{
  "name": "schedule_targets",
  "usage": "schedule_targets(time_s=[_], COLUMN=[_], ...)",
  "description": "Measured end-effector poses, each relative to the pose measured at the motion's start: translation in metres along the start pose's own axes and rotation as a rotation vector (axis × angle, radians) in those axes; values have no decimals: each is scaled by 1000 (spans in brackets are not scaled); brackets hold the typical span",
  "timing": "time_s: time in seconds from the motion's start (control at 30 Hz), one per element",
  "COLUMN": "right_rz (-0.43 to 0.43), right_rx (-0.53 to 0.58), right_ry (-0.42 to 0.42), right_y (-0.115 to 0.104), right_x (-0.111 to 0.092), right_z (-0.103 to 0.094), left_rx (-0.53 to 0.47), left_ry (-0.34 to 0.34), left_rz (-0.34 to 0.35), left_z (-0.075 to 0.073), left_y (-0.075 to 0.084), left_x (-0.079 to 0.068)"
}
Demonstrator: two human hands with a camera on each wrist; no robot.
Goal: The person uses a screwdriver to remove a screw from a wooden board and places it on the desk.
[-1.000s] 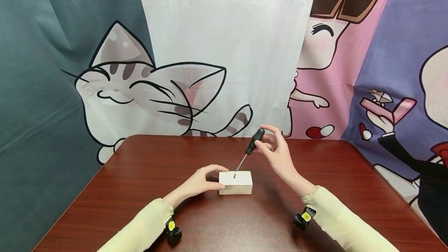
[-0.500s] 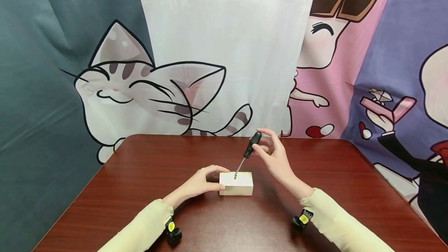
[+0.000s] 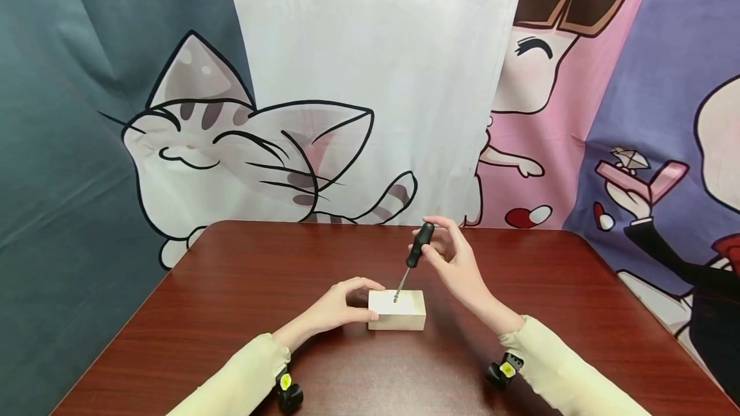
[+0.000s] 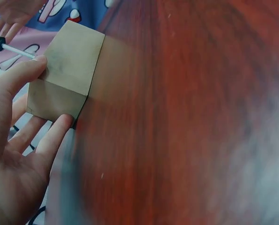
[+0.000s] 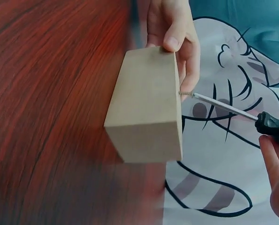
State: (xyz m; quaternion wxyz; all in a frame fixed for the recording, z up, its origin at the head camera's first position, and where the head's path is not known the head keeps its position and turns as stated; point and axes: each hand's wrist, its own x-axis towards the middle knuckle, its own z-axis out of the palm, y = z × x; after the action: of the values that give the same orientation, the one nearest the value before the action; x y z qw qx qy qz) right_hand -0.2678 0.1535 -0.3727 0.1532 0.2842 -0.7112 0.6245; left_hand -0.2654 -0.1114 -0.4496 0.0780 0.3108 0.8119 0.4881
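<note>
A pale wooden block (image 3: 401, 321) lies on the table in the middle of the head view. My left hand (image 3: 332, 308) grips its left end, thumb on the near side and fingers around the end and far side. My right hand (image 3: 457, 266) holds a screwdriver (image 3: 420, 246) by its black handle, above and to the right of the block. The shaft slants down to the left. In the right wrist view a small brass-coloured screw (image 5: 185, 93) stands out of the block's top face, with the screwdriver tip right at its head.
The dark red wooden table (image 3: 260, 255) extends around the block on all sides. Behind its far edge hangs a cloth backdrop (image 3: 376, 37) printed with a cartoon cat and figures. Small black cameras (image 3: 289, 393) are strapped at both wrists.
The screwdriver has come down from behind the screw until its tip meets the screw head, and it stands more upright. Block and left hand have shifted slightly right and nearer.
</note>
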Motion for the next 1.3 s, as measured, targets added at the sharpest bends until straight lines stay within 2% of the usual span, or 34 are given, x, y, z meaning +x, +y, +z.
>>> schedule_targets(time_s=[0.23, 0.33, 0.57, 0.77, 0.87, 0.97, 1.1, 1.2, 1.3], right_rz=[72, 101, 100, 135, 138, 106, 14, -35, -39], right_rx=[-68, -71, -36, 21, 83, 157, 201, 207, 141], right_ry=[121, 145, 111, 84, 40, -30, -102, -80, 0], right_y=[-11, -14, -19, -23, -21, -17, -12, -10, -9], right_x=[2, 2, 4, 4, 3, 3, 3, 2, 1], right_z=[10, 13, 10, 5, 3, 2, 4, 8, 12], left_rx=[9, 14, 5, 7, 9, 3, 3, 5, 6], left_ry=[6, 0, -21, -39, -44, -46, -42, -34, -28], left_rz=[-11, 4, 48, 48, 40, 34, 33, 45, 57], left_z=[9, 10, 7, 4, 4, 5, 6, 6, 7], left_y=[5, 6, 8, 10, 8, 7, 7, 6, 6], left_x=[1, 2, 2, 3, 3, 3, 3, 4, 4])
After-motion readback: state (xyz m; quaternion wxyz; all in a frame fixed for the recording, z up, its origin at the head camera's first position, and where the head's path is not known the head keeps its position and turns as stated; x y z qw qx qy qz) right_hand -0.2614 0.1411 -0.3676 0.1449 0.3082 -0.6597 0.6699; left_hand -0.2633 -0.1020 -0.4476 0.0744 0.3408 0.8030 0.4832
